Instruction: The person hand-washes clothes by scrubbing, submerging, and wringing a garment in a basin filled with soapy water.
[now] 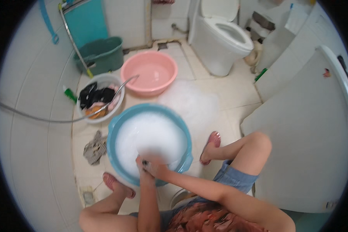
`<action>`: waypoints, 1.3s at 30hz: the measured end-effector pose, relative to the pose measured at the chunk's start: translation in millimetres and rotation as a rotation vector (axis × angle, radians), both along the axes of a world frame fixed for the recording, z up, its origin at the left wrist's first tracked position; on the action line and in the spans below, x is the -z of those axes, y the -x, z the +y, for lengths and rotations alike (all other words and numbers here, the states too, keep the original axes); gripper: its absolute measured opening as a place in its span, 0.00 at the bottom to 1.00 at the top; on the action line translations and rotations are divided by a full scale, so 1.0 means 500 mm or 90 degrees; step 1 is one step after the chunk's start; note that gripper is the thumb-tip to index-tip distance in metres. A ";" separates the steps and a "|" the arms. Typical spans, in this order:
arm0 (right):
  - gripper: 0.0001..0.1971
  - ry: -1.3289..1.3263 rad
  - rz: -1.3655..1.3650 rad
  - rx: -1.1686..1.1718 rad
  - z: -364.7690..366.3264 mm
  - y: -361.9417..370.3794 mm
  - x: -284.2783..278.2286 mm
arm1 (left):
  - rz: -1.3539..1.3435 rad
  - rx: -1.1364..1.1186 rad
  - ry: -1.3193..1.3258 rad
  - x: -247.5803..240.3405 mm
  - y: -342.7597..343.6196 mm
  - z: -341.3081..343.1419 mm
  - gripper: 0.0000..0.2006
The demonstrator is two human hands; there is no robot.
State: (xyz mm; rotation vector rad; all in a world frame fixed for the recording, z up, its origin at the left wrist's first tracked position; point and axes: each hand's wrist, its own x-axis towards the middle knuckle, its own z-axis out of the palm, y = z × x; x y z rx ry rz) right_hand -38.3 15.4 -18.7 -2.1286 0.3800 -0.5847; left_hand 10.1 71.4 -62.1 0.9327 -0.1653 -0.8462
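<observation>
Over the near side of a blue basin point(110, 145), my two hands meet close together. Thick white suds point(150, 133) fill the basin and hide whatever lies beneath. My left hand point(142, 164) is closed, its fingers bunched around something small and dark that I cannot make out. Against it presses my right hand point(158, 166), with its fingers smeared by motion.
A white basin of clothes point(93, 94) and a pink basin point(149, 73) stand beyond. A showerhead hose point(65, 121) crosses from the left. A crumpled cloth point(95, 148) lies on the floor, where foam point(193, 100) spreads. A toilet point(224, 42) stands farther back.
</observation>
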 end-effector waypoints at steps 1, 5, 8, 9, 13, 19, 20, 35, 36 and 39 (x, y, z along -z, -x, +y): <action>0.06 0.021 -0.011 0.014 -0.031 -0.011 0.001 | -0.078 -0.004 -0.046 0.005 0.005 0.001 0.11; 0.13 -0.231 0.135 0.034 -0.115 -0.054 0.017 | -0.024 -0.168 -0.137 0.028 -0.023 -0.020 0.07; 0.20 -0.321 0.170 0.035 -0.146 -0.040 0.040 | 0.247 -0.339 -0.084 -0.038 -0.043 -0.025 0.08; 0.21 -0.291 0.265 -0.124 -0.129 -0.030 0.015 | 0.225 -0.376 -0.112 -0.010 -0.067 0.002 0.09; 0.26 -0.201 0.391 -0.453 -0.155 -0.046 0.024 | 0.118 -0.404 -0.171 -0.041 -0.084 0.021 0.13; 0.18 0.082 0.161 -0.023 -0.239 -0.142 0.229 | 0.129 -0.435 -0.287 0.068 -0.126 0.041 0.18; 0.19 -0.003 0.195 0.015 -0.249 -0.151 0.214 | 0.191 -0.456 -0.310 0.036 -0.120 0.013 0.17; 0.14 0.432 0.761 -0.457 -0.115 -0.111 0.275 | 0.387 -0.312 -0.451 0.086 -0.075 -0.024 0.23; 0.14 0.432 0.763 -0.453 -0.137 -0.098 0.285 | 0.399 -0.293 -0.457 0.078 -0.065 -0.027 0.25; 0.13 0.172 0.401 -0.469 -0.213 -0.085 0.291 | 0.437 -0.211 -0.288 0.127 -0.061 0.020 0.27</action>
